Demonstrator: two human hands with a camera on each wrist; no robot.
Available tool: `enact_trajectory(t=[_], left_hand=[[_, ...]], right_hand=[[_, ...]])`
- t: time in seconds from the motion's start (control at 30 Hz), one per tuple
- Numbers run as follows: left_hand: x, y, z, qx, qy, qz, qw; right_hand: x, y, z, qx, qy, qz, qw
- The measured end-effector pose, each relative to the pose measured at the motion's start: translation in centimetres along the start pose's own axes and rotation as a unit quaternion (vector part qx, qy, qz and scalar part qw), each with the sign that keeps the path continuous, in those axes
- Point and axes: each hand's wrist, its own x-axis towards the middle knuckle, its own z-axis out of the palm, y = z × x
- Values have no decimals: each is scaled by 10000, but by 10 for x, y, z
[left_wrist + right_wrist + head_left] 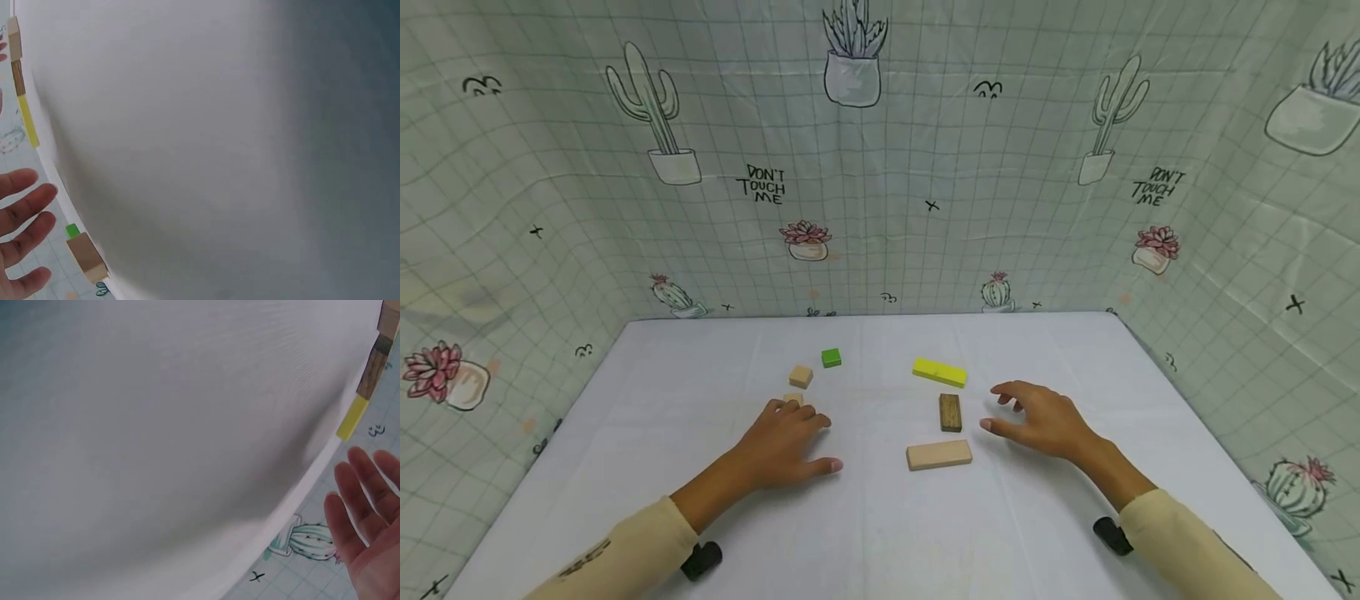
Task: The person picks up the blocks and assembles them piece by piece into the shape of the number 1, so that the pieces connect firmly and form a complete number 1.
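My left hand (784, 446) hovers over the left part of the table with fingers relaxed and spread, holding nothing. Its fingers partly hide a small pale wooden block (793, 398). Just beyond lie a light wooden cube (801, 377) and a green block (831, 357). On the right, my right hand (1037, 419) is loosely bent with nothing between thumb and fingers. Left of it lie a dark brown wooden block (951, 412), a long yellow block (939, 372) and a long pale wooden block (938, 455). Both wrist views show relaxed fingers apart from the blocks.
A white cloth covers the table (880, 533). Behind and at both sides hangs a grid-patterned curtain (880, 167) with cactus drawings. Black wrist straps (1112, 536) show below both beige sleeves.
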Motion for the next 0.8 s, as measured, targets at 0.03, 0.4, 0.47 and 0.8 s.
enact_trajectory(t=[0.03, 0.4, 0.47, 0.8], left_hand=[[1, 1, 1, -47, 28, 61, 10000], [14, 22, -1, -1656, -370, -142, 9854], [17, 26, -1, -1823, -405, -176, 9823], [30, 48, 0, -1982, -584, -70, 9784]], right_hand=[[0, -1, 1, 15, -23, 12, 10000], [8, -7, 7, 41, -73, -101, 9999], [9, -9, 8, 67, -74, -122, 9999], [19, -13, 12, 153, -170, -148, 9996]])
